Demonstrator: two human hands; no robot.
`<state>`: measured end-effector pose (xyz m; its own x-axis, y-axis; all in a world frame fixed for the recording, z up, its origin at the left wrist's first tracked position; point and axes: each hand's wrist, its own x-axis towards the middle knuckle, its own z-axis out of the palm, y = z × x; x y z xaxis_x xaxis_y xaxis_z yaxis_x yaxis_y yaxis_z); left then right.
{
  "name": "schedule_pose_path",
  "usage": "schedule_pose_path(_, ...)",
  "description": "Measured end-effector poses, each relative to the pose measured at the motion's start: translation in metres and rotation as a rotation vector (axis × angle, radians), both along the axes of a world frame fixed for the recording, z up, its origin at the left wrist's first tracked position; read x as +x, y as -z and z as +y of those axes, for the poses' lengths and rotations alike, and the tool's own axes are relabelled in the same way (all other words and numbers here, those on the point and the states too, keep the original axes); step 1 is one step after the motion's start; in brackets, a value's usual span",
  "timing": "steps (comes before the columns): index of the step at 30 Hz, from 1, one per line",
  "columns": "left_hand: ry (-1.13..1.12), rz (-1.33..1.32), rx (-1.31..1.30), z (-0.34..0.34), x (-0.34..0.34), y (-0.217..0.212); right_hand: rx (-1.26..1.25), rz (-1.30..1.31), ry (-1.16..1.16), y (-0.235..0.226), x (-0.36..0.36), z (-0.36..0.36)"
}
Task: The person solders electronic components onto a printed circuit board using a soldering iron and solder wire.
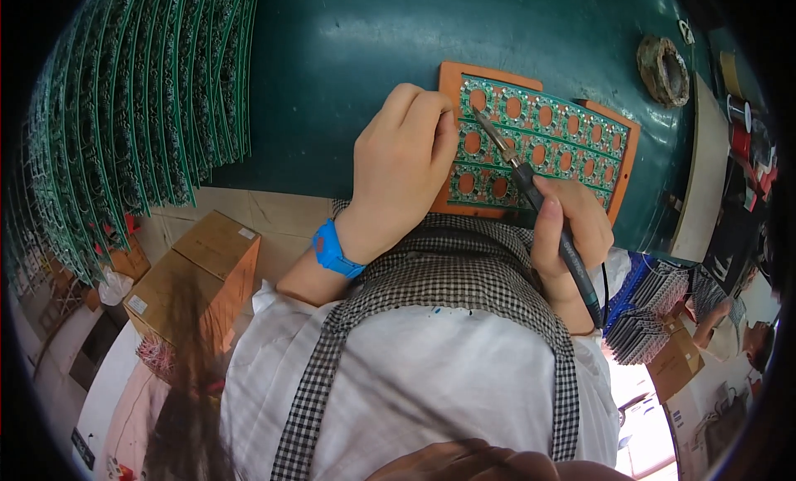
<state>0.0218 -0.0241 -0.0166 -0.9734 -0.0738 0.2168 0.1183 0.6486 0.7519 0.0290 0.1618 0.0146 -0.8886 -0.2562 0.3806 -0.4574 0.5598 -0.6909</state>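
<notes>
A green circuit board panel (557,137) with rows of oval cut-outs lies in an orange frame (454,76) on the dark green table. My left hand (404,157) rests fisted on the frame's left side, a blue wristband (333,250) on the wrist; I cannot see anything in its fingers. My right hand (570,222) grips a dark-handled soldering iron (531,187) like a pen. Its metal tip (477,114) touches the board near the upper left corner.
A long fanned row of green circuit boards (137,108) stands upright at the left. A round brownish tip-cleaner holder (663,70) sits at the back right. Cardboard boxes (199,278) are on the floor at the left, more stacked boards (655,303) at the lower right.
</notes>
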Motion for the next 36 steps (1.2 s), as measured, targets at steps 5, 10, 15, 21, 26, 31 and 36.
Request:
schedule_pose_path(5, 0.018, -0.008, -0.014, 0.002, -0.005, 0.003, -0.048, 0.032, -0.036, 0.005, -0.005, -0.005)
schedule_pose_path(10, 0.060, -0.031, -0.047, 0.000, -0.007, -0.004, -0.047, 0.041, -0.062, 0.002, -0.010, -0.006)
schedule_pose_path(15, 0.028, -0.169, -0.033, -0.002, 0.003, -0.016, -0.021, -0.003, -0.065, -0.004, -0.014, -0.002)
schedule_pose_path(21, -0.012, -0.226, 0.040, 0.000, 0.014, -0.011, -0.083, -0.036, 0.012, -0.001, -0.012, 0.003)
schedule_pose_path(26, -0.032, -0.161, 0.053, 0.001, 0.011, -0.014, -0.116, -0.078, 0.001, 0.002, -0.008, -0.004)
schedule_pose_path(31, -0.020, -0.182, 0.052, -0.001, 0.013, -0.011, -0.063, 0.025, -0.060, 0.000, -0.011, -0.003)
schedule_pose_path(36, -0.071, -0.086, 0.008, -0.002, -0.003, -0.012, -0.070, -0.032, 0.035, 0.000, -0.011, 0.009)
